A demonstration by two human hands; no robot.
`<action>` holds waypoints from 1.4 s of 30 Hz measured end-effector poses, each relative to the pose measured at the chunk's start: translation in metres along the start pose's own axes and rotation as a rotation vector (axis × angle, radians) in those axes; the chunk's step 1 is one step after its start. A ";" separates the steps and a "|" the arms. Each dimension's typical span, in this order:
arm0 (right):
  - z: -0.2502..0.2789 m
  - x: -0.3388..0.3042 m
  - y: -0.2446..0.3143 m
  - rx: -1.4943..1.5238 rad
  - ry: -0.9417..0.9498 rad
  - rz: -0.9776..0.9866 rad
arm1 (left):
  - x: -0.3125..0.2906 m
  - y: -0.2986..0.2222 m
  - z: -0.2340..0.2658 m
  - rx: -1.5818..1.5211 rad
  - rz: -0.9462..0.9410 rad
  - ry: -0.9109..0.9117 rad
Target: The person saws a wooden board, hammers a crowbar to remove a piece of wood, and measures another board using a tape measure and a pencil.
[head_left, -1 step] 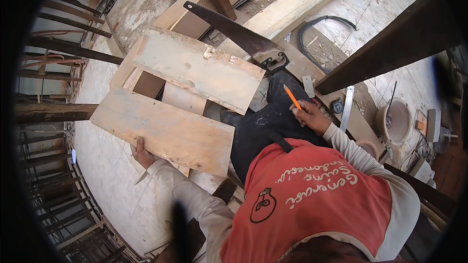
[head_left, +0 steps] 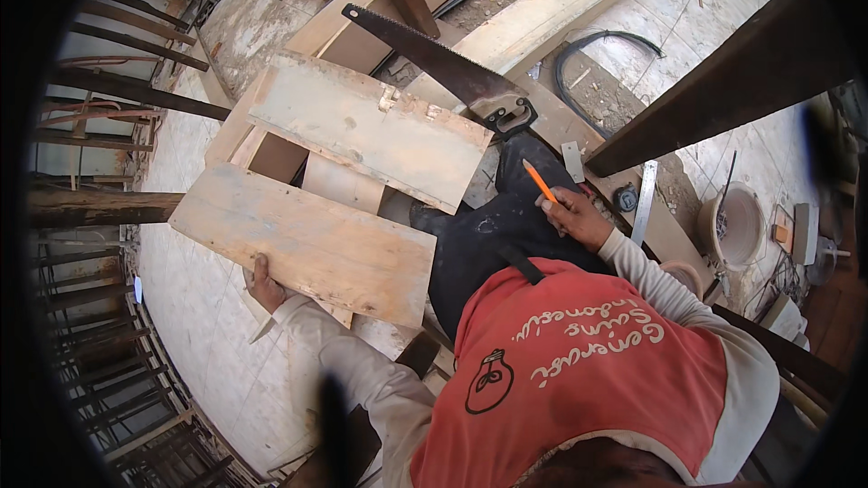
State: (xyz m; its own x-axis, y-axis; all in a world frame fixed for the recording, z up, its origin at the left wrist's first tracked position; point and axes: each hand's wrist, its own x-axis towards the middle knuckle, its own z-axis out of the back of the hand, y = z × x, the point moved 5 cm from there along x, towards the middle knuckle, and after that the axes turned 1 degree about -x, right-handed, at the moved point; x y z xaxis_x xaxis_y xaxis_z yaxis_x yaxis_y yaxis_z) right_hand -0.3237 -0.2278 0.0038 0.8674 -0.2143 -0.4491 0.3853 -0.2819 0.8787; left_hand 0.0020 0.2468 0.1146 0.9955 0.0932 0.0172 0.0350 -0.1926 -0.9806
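Observation:
My left hand (head_left: pixel 265 286) grips the near long edge of a wooden board (head_left: pixel 307 239), thumb on top and the other fingers out of sight beneath. An orange pencil (head_left: pixel 540 180) is held in my right hand (head_left: pixel 579 220), its tip pointing up and left above my thigh. Beyond the first board lies a second, paler board (head_left: pixel 371 126) with a chipped far edge. A handsaw (head_left: pixel 434 59) rests past that board, its handle close to my knee.
To my right are a tape measure (head_left: pixel 625 198), a metal ruler (head_left: pixel 645 202) and a round bowl (head_left: pixel 740 228). Dark posts, one a thick beam (head_left: pixel 714 81), slant through the right side and far end. A coiled black cable (head_left: pixel 579 54) lies on the floor.

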 end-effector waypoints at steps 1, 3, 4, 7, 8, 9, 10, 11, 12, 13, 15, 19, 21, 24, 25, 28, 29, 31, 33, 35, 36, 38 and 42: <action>0.000 -0.001 0.000 -0.055 0.011 -0.035 | -0.001 0.004 0.001 0.006 0.033 -0.007; -0.001 -0.006 0.008 -0.045 -0.025 -0.008 | 0.002 -0.003 0.008 0.021 0.020 -0.008; 0.002 -0.010 0.012 -0.034 -0.070 0.015 | 0.005 -0.006 0.011 0.035 0.015 -0.002; 0.024 -0.011 -0.009 -0.167 -0.048 0.043 | 0.015 -0.034 0.019 0.178 -0.065 0.003; 0.027 -0.017 -0.011 -0.176 -0.063 0.021 | 0.012 -0.041 0.011 0.173 -0.037 0.008; 0.031 -0.020 -0.009 -0.239 -0.144 0.071 | 0.007 -0.065 0.002 0.215 -0.083 0.022; 0.038 -0.025 -0.007 -0.305 -0.239 0.124 | 0.005 -0.071 -0.008 0.250 -0.127 0.049; 0.044 -0.027 -0.014 -0.306 -0.252 0.111 | 0.008 -0.065 -0.006 0.248 -0.112 0.060; 0.057 -0.029 -0.026 -0.329 -0.385 0.079 | 0.015 -0.061 0.005 0.310 -0.102 0.025; 0.070 -0.035 -0.036 -0.345 -0.523 0.041 | 0.022 -0.058 0.012 0.376 -0.091 0.000; 0.086 -0.040 -0.048 -0.363 -0.584 0.003 | 0.031 -0.034 0.041 0.392 -0.044 0.006; 0.131 -0.058 -0.075 -0.803 -0.769 0.020 | 0.024 0.038 0.074 0.483 0.066 -0.054; 0.150 -0.066 -0.091 -0.871 -0.837 -0.098 | 0.027 0.050 0.104 0.400 0.108 -0.055; 0.176 -0.072 -0.121 -0.872 -0.853 -0.229 | 0.027 0.072 0.109 0.480 0.132 -0.163; 0.178 -0.071 -0.126 -0.934 -0.825 -0.206 | 0.028 0.078 0.110 0.476 0.141 -0.151; 0.172 -0.057 -0.125 -1.072 -0.811 -0.176 | 0.045 0.094 0.130 0.597 0.134 -0.170; 0.166 -0.047 -0.122 -1.141 -0.820 -0.158 | 0.053 0.098 0.150 0.652 0.184 -0.208; 0.169 -0.031 -0.126 -1.201 -0.745 -0.151 | 0.060 0.105 0.165 0.846 0.255 -0.133; 0.167 -0.009 -0.137 -1.282 -0.663 -0.244 | 0.061 0.090 0.194 1.008 0.290 -0.143; 0.184 -0.022 -0.144 -1.309 -0.622 -0.353 | 0.037 0.113 0.120 1.275 0.062 -0.297; 0.192 -0.043 -0.139 -1.227 -0.639 -0.351 | 0.011 0.108 0.035 1.152 0.050 -0.275; 0.158 -0.056 -0.091 -1.075 -0.570 -0.287 | -0.030 0.091 -0.037 1.032 -0.225 -0.239; 0.070 -0.067 0.016 -0.663 -0.370 0.087 | -0.137 0.117 -0.165 0.128 0.289 0.403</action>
State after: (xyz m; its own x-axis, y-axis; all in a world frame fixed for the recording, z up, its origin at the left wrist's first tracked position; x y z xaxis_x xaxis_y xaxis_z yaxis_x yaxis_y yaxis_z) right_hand -0.3974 -0.2831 0.0366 0.7861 -0.5424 -0.2964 0.5302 0.3453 0.7744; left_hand -0.1159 0.0499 0.0300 0.9186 -0.3353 -0.2090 -0.2326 -0.0315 -0.9721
